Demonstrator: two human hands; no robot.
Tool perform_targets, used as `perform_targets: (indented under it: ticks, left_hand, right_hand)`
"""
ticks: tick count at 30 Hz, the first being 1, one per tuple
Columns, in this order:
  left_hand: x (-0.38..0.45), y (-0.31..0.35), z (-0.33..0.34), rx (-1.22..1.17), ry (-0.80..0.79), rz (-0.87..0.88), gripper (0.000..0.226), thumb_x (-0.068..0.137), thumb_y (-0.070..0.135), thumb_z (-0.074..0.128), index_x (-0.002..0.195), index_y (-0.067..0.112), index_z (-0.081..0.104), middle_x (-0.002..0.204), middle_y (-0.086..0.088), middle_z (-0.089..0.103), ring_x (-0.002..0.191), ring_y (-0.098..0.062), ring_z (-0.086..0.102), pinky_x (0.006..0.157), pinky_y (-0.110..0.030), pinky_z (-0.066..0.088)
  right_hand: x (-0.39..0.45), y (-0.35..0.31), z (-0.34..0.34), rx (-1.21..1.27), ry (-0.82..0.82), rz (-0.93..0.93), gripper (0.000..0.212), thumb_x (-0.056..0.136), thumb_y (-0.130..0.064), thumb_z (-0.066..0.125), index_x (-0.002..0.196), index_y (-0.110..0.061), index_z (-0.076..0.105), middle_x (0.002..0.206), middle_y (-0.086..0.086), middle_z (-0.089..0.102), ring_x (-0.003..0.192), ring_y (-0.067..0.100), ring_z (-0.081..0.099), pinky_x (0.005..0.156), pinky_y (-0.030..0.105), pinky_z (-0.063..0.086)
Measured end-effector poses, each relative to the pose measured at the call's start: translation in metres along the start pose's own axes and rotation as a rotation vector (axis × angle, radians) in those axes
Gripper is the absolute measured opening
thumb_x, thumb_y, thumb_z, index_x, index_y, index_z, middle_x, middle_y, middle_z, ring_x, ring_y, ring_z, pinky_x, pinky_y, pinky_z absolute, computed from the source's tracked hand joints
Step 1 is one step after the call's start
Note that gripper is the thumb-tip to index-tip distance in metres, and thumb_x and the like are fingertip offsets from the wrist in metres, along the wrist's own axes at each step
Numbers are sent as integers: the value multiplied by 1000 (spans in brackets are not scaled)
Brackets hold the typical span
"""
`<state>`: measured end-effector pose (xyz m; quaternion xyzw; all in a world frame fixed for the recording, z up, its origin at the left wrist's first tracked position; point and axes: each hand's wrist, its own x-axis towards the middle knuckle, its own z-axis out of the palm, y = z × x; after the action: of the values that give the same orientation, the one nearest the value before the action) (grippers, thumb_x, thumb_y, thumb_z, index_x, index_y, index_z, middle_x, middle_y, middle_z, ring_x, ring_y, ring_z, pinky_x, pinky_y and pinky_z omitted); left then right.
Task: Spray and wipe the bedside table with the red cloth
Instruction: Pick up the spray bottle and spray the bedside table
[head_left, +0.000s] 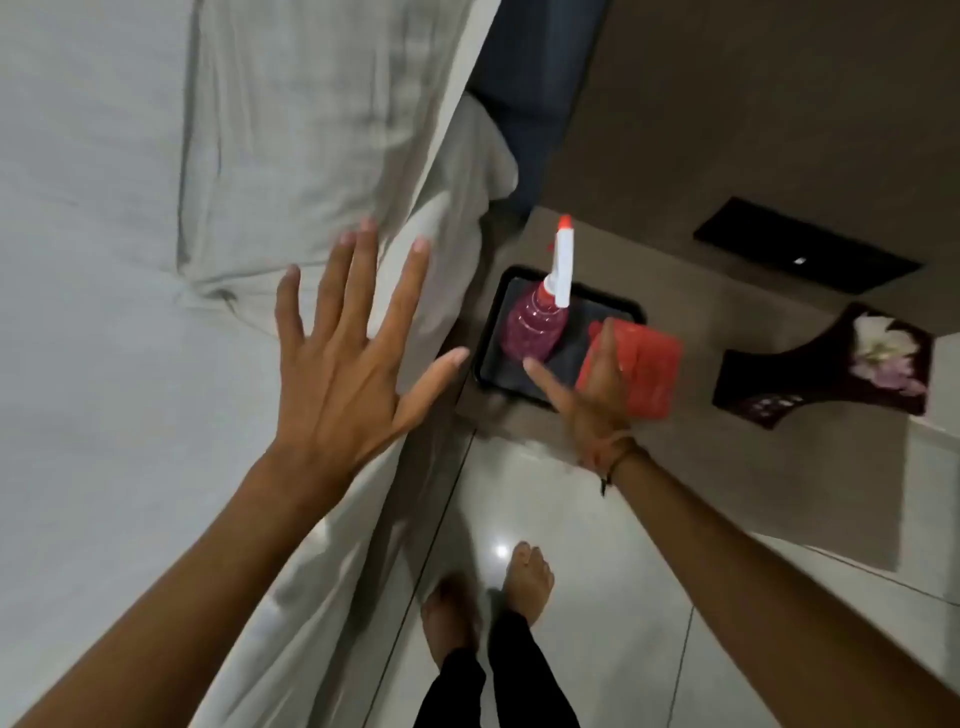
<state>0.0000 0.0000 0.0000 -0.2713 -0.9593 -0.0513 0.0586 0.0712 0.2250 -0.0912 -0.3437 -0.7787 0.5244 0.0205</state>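
Note:
The brown bedside table (691, 457) stands right of the bed. On it a black tray (582, 358) holds a spray bottle (532, 327) with pink liquid, a white trigger head and a red nozzle. A folded red cloth (649, 369) lies at the tray's right edge. My right hand (592, 395) rests on the cloth's left part, thumb spread toward the bottle; whether the fingers grip the cloth is unclear. My left hand (348, 353) hovers open with fingers apart over the edge of the bed.
A bed with a white sheet (104, 312) and a pillow (311, 130) fills the left. A dark vase-shaped ornament with pale flowers (841, 369) lies on the table's right. A black panel (805, 252) sits behind. My bare feet (488, 592) stand on glossy tiles.

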Motion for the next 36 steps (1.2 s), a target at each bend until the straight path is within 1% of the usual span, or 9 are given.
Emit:
perform_targets:
  ticks: [4, 6, 8, 11, 14, 18, 21, 27, 36]
  left_hand:
    - [13, 8, 29, -46, 30, -25, 83, 101, 75, 19, 167, 25, 16, 175, -17, 16, 162, -31, 17, 127, -61, 19]
    - [13, 12, 38, -82, 50, -29, 82, 101, 74, 19, 167, 25, 16, 175, -17, 17, 162, -31, 18, 127, -61, 19]
    - [12, 13, 42, -102, 63, -36, 82, 101, 74, 20, 166, 24, 18, 174, -17, 18, 162, -31, 19, 127, -60, 20]
    - [6, 17, 42, -98, 56, -32, 80, 102, 71, 23, 166, 23, 20, 174, -17, 20, 161, -31, 21, 127, -59, 20]
    - [6, 22, 37, -114, 87, 2, 76, 104, 67, 27, 165, 21, 23, 173, -18, 23, 161, -32, 23, 126, -59, 22]
    - [-5, 52, 39, -193, 95, 45, 71, 106, 60, 34, 162, 17, 33, 170, -22, 30, 156, -38, 33, 121, -60, 32]
    - [-26, 87, 57, -303, 89, 83, 67, 106, 55, 40, 158, 13, 40, 166, -26, 34, 146, -45, 41, 115, -62, 36]
    - [-61, 123, 83, -384, -108, 211, 71, 105, 56, 36, 161, 13, 35, 170, -24, 24, 149, -47, 36, 116, -69, 36]
    - [-63, 127, 89, -283, -133, 300, 72, 104, 55, 38, 158, 7, 39, 166, -31, 27, 141, -52, 42, 113, -70, 37]
  right_hand:
    - [65, -23, 30, 100, 116, -77, 122, 65, -45, 88, 160, -16, 17, 159, 5, 40, 146, 19, 40, 121, 39, 38]
    - [79, -28, 39, 123, 152, -192, 101, 65, -47, 87, 148, -11, 42, 137, 9, 61, 123, 15, 60, 106, 26, 52]
    - [90, -32, 43, 120, 216, -283, 58, 76, -47, 79, 110, -3, 63, 94, 12, 71, 85, 23, 70, 79, 32, 61]
    - [96, -36, 44, 84, 301, -434, 36, 97, -32, 60, 77, -2, 57, 66, 23, 60, 60, 34, 66, 57, 44, 55]
    - [66, -31, 33, 111, 383, -523, 27, 99, -26, 56, 88, -2, 64, 65, 19, 64, 56, 25, 66, 59, 42, 56]
    - [-16, 12, -3, 109, 536, -524, 7, 99, -20, 57, 97, -13, 60, 82, 15, 68, 77, 31, 68, 80, 43, 56]
    - [-81, 57, -34, 132, 680, -324, 28, 99, -28, 57, 79, -9, 60, 67, 7, 62, 64, 17, 63, 62, 31, 52]
    - [-147, 127, -76, 65, 840, -125, 48, 100, -52, 45, 82, -12, 65, 57, 8, 63, 49, 16, 64, 51, 22, 53]
    - [-127, 158, -94, -39, 852, -45, 60, 99, -60, 40, 68, -13, 61, 52, 4, 60, 46, 14, 61, 45, 34, 53]
